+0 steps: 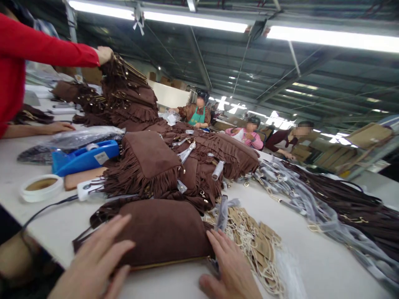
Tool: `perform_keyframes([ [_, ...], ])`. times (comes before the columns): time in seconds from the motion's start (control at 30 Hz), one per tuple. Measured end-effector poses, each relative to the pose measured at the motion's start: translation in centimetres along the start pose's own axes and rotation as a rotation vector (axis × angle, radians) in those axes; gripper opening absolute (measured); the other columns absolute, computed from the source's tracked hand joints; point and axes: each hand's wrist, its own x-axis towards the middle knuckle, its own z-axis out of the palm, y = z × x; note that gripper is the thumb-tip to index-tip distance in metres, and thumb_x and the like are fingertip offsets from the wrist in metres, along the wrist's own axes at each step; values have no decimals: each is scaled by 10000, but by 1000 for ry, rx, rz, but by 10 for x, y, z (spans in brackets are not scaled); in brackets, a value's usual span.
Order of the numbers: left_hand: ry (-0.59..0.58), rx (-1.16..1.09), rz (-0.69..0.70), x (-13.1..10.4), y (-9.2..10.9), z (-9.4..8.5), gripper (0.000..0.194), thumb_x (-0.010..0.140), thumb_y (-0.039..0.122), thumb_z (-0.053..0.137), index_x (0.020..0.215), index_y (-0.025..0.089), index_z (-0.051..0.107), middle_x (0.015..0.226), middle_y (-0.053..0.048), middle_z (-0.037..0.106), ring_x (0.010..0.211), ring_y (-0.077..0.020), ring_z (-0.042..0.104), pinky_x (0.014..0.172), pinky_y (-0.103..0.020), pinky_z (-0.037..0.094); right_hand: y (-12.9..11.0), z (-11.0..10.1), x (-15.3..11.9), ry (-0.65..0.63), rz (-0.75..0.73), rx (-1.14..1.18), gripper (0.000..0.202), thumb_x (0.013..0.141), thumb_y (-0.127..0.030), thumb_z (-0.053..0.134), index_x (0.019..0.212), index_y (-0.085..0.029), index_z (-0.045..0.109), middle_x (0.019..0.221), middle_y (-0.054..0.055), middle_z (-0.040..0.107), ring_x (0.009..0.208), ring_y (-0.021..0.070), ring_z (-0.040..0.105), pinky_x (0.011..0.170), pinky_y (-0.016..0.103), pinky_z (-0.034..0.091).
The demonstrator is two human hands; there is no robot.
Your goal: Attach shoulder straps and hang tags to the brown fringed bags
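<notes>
A dark brown suede-like handbag (pixel 162 232) lies on the white table in front of me, its zipper edge towards me. Over its left end is my left hand (pixel 96 253), fingers spread, with nothing gripped. My right hand (pixel 229 259) rests at the bag's right end, fingertips touching it and the thumb apart. Just behind sits a heap of brown fringed bags (pixel 152 153) with wrapped metal fittings. To the right of the bag is a pile of tan cardboard tags (pixel 254 236) with white strings.
On the left stand a blue tape dispenser (pixel 85 158), a white tape roll (pixel 42 187) and a cabled white device (pixel 90 189). Plastic-wrapped straps (pixel 299 199) lie along the right. A person in a red sleeve (pixel 62 52) grips stacked bags; other people sit further back.
</notes>
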Motion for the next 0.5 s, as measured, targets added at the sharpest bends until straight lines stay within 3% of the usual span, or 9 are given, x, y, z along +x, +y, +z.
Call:
perform_keyframes([
  [0.03, -8, 7, 108, 9, 19, 10, 443, 807, 273, 561, 1248, 253, 590, 1567, -51, 346, 1376, -309, 397, 1108, -463, 377, 1, 3, 3, -21, -12, 4, 791, 729, -280, 664, 1459, -94, 423, 1484, 176, 467, 1377, 390, 407, 1127, 566, 348],
  [0.1, -149, 51, 166, 25, 48, 32, 673, 757, 259, 601, 1413, 232, 455, 1570, -66, 338, 1402, -317, 365, 1161, -509, 289, 2, 7, 11, -22, -64, 12, 722, 785, -202, 593, 1471, -84, 402, 1423, 181, 537, 1335, 361, 471, 1137, 577, 331],
  [0.17, -236, 93, 192, 34, 60, 51, 728, 738, 192, 595, 1444, 212, 417, 1538, -72, 395, 1372, -304, 418, 1168, -530, 266, 3, 7, 17, 11, -135, 13, 656, 815, -141, 542, 1457, -91, 421, 1299, 181, 632, 1227, 324, 573, 1131, 570, 343],
  [0.3, -324, 130, 183, 38, 50, 61, 784, 706, 105, 540, 1468, 208, 387, 1540, -58, 383, 1375, -292, 423, 1162, -540, 274, 3, -5, 22, 80, -228, 11, 606, 807, -143, 614, 1397, -118, 480, 1110, 136, 690, 1064, 282, 646, 1101, 542, 392],
  [0.4, -282, 136, 225, 34, 32, 57, 806, 701, 79, 496, 1479, 249, 376, 1539, -24, 383, 1373, -259, 431, 1188, -498, 227, -3, -11, 21, 158, -250, -39, 631, 749, -143, 710, 1348, -109, 513, 1029, 115, 692, 962, 276, 665, 1027, 500, 471],
  [0.5, -239, 102, 277, 25, 14, 59, 806, 719, 124, 494, 1496, 280, 349, 1528, -6, 401, 1358, -239, 454, 1206, -440, 174, -7, -21, 23, 255, -308, -124, 538, 787, -100, 681, 1305, -132, 536, 931, 81, 686, 824, 234, 673, 852, 392, 561],
])
